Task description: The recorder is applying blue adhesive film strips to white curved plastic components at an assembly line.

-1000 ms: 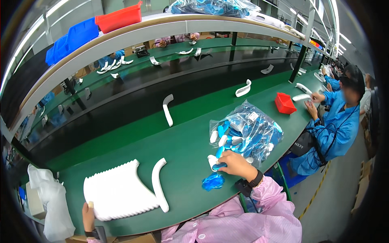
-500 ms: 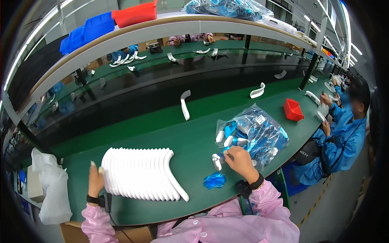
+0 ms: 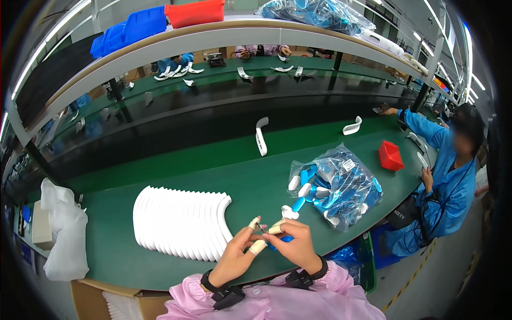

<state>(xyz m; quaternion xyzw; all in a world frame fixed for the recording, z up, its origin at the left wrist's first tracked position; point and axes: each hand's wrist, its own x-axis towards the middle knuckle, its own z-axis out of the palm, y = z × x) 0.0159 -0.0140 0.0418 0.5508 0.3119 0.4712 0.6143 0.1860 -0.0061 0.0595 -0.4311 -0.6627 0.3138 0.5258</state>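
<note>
My left hand (image 3: 236, 260) and my right hand (image 3: 300, 245) meet above the near edge of the green table, with pale covers on several fingertips. Both are closed in a pinch around a small dark piece (image 3: 260, 228), too small to name. Crumpled blue film (image 3: 280, 242) lies partly hidden behind my right hand. Just beyond the fingers are a white oval piece (image 3: 289, 213) and a blue oval piece (image 3: 298, 204). They lie by the mouth of a clear plastic bag (image 3: 349, 186) full of blue and white pieces. Left of my hands stands a row of nested white curved parts (image 3: 178, 224).
A red bin (image 3: 391, 156) sits right of the bag, near a co-worker in blue (image 3: 453, 176). On the green belt lie two white curved parts, one upright (image 3: 261, 136) and one farther right (image 3: 352, 126). White foam wrap (image 3: 64, 232) hangs at the left table end.
My left hand has left the white row and moved right to meet my right hand. The right hand has drawn back from the bag. The co-worker's arm now reaches out over the belt.
</note>
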